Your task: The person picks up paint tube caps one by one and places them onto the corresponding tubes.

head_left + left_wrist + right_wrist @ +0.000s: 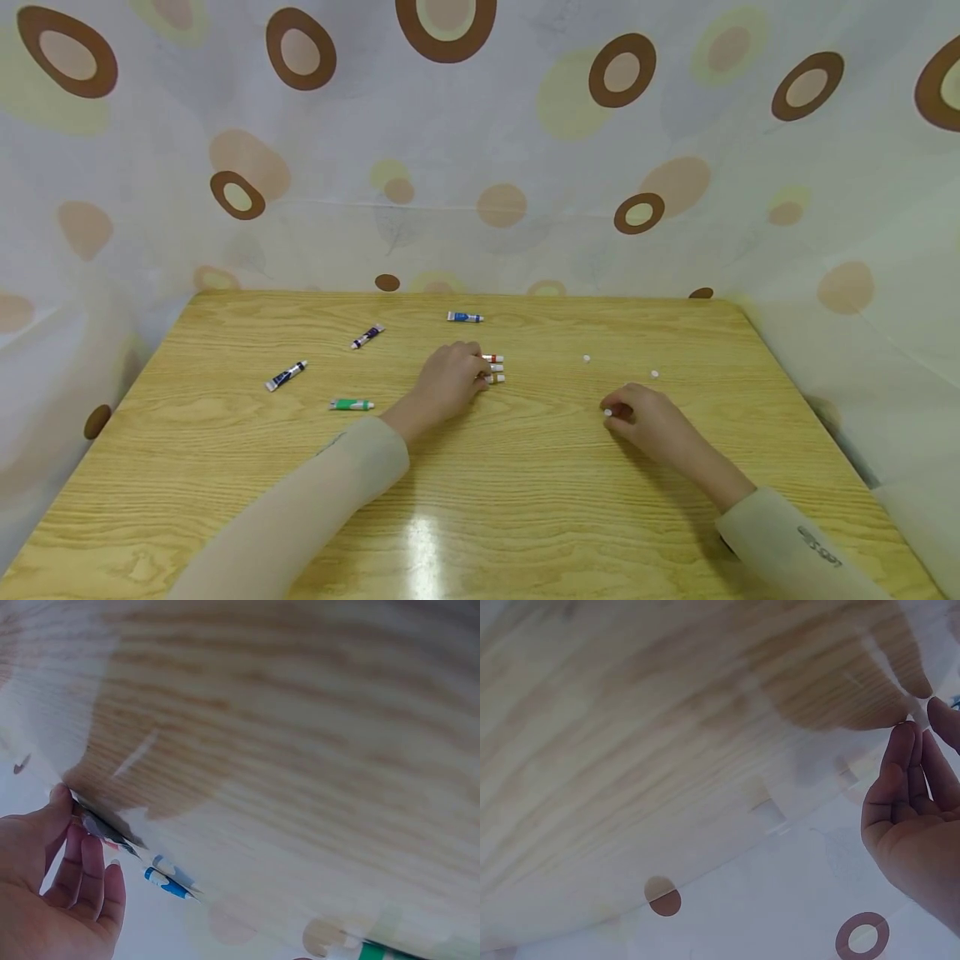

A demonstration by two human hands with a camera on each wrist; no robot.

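Note:
My left hand holds the near ends of a small row of paint tubes lying side by side, its thumb on one side and fingers on the other. A red-banded tube, a pale one and an ochre-banded one stick out past the fingertips, white ends to the right. In the left wrist view the same hand is low at the tabletop. My right hand pinches a small white round piece between thumb and fingertips, close over the table.
Two more small white pieces lie beyond the right hand. A blue tube lies at the back, a purple tube and a dark blue tube to the left. By the left sleeve is a green tube. A patterned curtain borders the wooden table.

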